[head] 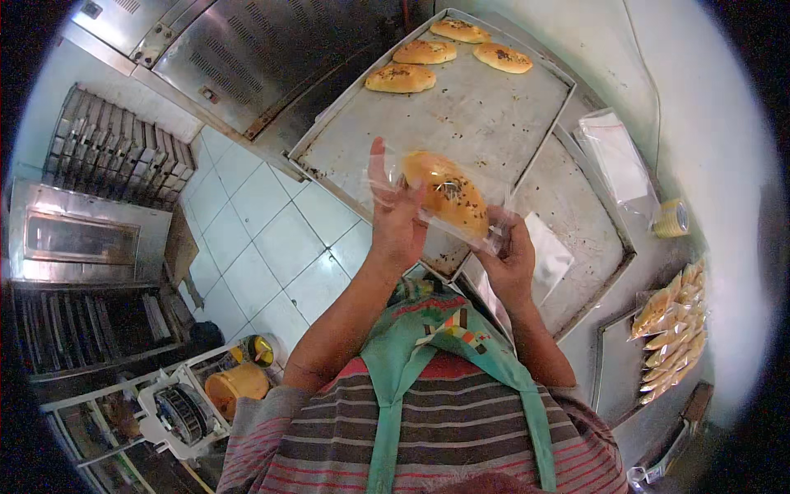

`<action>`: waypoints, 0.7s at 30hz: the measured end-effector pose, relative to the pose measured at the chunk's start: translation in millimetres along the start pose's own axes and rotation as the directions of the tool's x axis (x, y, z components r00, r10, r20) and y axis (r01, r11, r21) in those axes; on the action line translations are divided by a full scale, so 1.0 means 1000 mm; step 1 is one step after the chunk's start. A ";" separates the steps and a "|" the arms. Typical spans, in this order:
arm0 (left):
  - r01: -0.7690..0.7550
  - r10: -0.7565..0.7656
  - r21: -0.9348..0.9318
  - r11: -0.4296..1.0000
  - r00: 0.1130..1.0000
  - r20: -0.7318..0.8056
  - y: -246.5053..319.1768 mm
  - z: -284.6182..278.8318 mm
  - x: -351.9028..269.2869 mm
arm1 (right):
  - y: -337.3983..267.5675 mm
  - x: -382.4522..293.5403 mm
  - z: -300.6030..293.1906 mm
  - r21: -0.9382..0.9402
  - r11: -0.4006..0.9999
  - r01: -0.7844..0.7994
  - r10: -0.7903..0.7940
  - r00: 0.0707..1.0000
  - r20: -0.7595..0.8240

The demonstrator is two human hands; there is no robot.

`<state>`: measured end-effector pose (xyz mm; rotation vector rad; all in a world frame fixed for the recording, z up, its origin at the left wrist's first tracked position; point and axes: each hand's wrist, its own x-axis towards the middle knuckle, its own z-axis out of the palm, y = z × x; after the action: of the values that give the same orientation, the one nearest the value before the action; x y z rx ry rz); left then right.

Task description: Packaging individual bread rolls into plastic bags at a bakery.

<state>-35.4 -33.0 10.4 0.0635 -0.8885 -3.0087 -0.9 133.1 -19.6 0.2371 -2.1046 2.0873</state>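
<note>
Between my hands, above the near end of a metal baking tray (345,136), is an oval bread bun (453,194) with dark sprinkles, inside a clear plastic bag (432,217). My left hand (400,225) holds the bag's left end, with one finger raised. My right hand (509,247) pinches the bag at the bun's lower right end. Several similar unbagged buns (400,78) lie at the tray's far end, beside scattered crumbs. A stack of flat clear bags (552,253) lies on a second tray (571,216), just right of my right hand.
Packed clear bags (617,157) and tape rolls (671,219) lie along the wall. Bagged buns (676,339) stand in rows on a tray at the right. Metal ovens (247,55) are at the upper left, stacked pans (117,148) at the left, an orange bucket (237,386) at the lower left.
</note>
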 end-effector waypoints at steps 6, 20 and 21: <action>-0.079 0.081 0.209 0.975 0.997 0.002 -0.015 0.006 -0.008 | 0.005 0.006 0.005 -0.032 0.998 0.060 -0.062 0.996 -0.064; 0.108 -0.117 0.148 0.983 0.992 0.054 -0.016 -0.004 -0.007 | -0.005 -0.008 0.012 0.329 0.910 -0.252 0.210 0.965 0.158; 0.112 -0.122 0.147 0.983 0.991 0.056 -0.017 -0.003 -0.009 | -0.005 -0.008 0.013 0.379 0.873 -0.306 0.222 0.942 0.250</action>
<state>-26.4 -20.1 -1.2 0.0192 -1.1471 -3.0641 7.6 120.2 -16.5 0.2259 -1.8516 2.7787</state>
